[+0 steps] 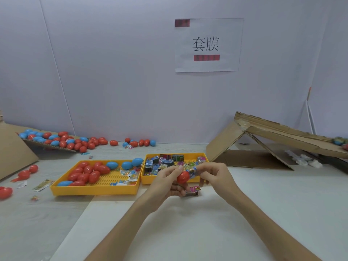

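your left hand (pixel 165 185) is pinching the red egg (pixel 183 177) between thumb and curled fingers, with its free end pointing across at your other hand. your right hand (pixel 212 178) is pinching a printed wrapper (pixel 192 171) by its edges, fingers pressed together on it. the wrapper is sitting over the tip of the egg, so it looks like you're sliding it on like a sleeve. that'd be why you're holding the egg sideways and steady instead of flat in the palm.

all of this is happening in the air just in front of the right yellow tray (pixel 148 180), the one holding the heap of wrappers, so refills are close. a spare wrapper (pixel 194 190) is lying on the table (pixel 188 232) just under your hands. the left yellow tray (pixel 94 190) is sitting just beside the other one and holding bare red and blue eggs.

further out, loose eggs (pixel 62 141) are spilling off a cardboard sheet at the back left. a cardboard ramp (pixel 282 134) is leaning at the right, maybe for finished ones, can't tell for sure.
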Available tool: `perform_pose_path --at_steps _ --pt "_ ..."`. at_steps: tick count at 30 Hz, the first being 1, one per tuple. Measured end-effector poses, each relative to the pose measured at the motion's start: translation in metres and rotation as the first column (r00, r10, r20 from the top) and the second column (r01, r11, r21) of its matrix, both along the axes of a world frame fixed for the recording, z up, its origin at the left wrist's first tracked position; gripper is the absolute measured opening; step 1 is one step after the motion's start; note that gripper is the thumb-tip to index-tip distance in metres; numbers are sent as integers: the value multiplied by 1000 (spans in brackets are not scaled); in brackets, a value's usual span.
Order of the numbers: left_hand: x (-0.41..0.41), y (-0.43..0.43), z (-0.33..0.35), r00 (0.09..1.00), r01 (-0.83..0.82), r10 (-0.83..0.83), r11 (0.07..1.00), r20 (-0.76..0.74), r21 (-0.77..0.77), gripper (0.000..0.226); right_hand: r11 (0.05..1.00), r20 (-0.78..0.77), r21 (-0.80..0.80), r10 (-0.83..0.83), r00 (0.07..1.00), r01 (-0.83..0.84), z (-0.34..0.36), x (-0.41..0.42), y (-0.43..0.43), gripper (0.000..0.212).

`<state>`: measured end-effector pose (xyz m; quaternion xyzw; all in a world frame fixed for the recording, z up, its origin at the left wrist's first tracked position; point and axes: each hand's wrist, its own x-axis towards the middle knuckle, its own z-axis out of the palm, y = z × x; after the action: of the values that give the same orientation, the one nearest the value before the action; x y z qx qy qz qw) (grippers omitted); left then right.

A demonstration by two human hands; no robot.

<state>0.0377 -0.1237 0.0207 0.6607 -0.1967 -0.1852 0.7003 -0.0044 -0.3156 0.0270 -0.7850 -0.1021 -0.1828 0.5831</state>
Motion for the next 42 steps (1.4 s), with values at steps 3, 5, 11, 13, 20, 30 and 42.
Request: perform_pose_path --at_steps 3,5,11,13,20,30,42 --pt "-1 0 0 1000 1 -1 1000 0 4 35 999 36 -33 -21 999 22 -1 -1 0 24" --pt "-1 -1 0 1000 -3 3 1000 3 15 34 995 83 -93 -28 996 36 -3 -1 0 22" --pt "-1 -1 -2 1000 0 -1 998 19 56 35 981 168 -182 -29 985 60 -4 -4 3 14" --pt "-1 -2 -2 1000 -2 2 999 15 50 35 982 176 -176 -36 984 67 -4 -4 3 14" --pt "-1 -2 -1 1000 -1 0 999 5 49 35 986 193 -144 -56 980 84 1 -8 4 30" --pt "0 -1 -2 999 -36 35 999 17 24 31 993 76 -116 8 997 1 5 -9 7 10" --pt "0 -1 -1 993 -89 87 996 75 25 32 995 -71 85 58 996 -52 5 -10 16 14"
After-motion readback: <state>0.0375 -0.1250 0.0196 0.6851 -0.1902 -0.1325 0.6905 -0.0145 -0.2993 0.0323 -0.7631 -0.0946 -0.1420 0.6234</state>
